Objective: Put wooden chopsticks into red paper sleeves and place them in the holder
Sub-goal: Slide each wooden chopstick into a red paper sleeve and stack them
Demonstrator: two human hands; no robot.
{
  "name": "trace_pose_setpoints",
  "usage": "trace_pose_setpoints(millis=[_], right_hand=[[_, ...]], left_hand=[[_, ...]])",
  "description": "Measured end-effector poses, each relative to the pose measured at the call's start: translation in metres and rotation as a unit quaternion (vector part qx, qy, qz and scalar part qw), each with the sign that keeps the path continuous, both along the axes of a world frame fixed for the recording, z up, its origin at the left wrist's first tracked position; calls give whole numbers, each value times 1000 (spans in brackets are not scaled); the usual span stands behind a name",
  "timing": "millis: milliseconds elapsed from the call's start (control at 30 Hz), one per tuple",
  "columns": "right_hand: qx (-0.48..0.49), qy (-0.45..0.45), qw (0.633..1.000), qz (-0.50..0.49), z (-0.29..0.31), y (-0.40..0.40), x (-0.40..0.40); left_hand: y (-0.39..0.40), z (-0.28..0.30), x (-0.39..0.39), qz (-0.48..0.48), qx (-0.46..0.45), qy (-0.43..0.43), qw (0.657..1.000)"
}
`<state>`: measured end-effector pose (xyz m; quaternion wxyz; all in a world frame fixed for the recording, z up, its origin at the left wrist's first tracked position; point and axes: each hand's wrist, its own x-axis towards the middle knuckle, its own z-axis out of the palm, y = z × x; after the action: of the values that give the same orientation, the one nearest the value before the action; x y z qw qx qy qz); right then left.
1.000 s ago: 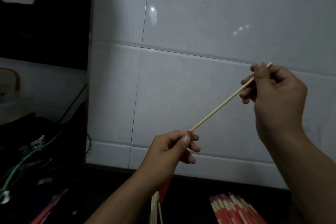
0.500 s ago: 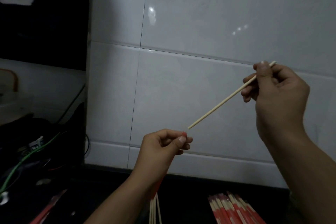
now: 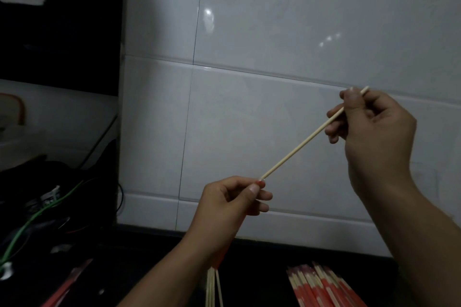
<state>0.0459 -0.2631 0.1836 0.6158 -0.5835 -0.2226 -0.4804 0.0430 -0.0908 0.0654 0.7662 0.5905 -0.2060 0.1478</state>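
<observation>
One chopstick is in play, and its lower tip now sits right at the red mouth of the sleeve; half a second ago there was a clear gap between the two, and a second ago they were touching as well. So the tip slipped off and has been brought back, which I read as a second try at threading it. The insertion itself is not yet made.

Going from the left: one red strip lies on the dark counter at the bottom-left corner, probably an empty sleeve, though it is too dim to be sure. Green and dark wires tangle above it.

The left hand pinches the sleeve's open end between thumb and curled fingers. The rest of the sleeve hangs down behind the wrist, a red tail showing below. Under that forearm lies a small bundle of bare sticks, three or four by my count, cut off by the frame edge.

The right hand grips the chopstick near its top end, fingers curled round it, holding it slanted down to the left.

At the bottom right lies a pile of sleeved chopsticks, roughly a dozen, overlapping too much to count exactly. No holder is in sight.
</observation>
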Motion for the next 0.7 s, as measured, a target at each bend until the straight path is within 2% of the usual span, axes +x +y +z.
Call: trace_pose_setpoints(millis=[700], right_hand=[[12,3,1000,0,0,-6,0]], left_hand=[[-1,2,-3,-6,-15,9,1000]])
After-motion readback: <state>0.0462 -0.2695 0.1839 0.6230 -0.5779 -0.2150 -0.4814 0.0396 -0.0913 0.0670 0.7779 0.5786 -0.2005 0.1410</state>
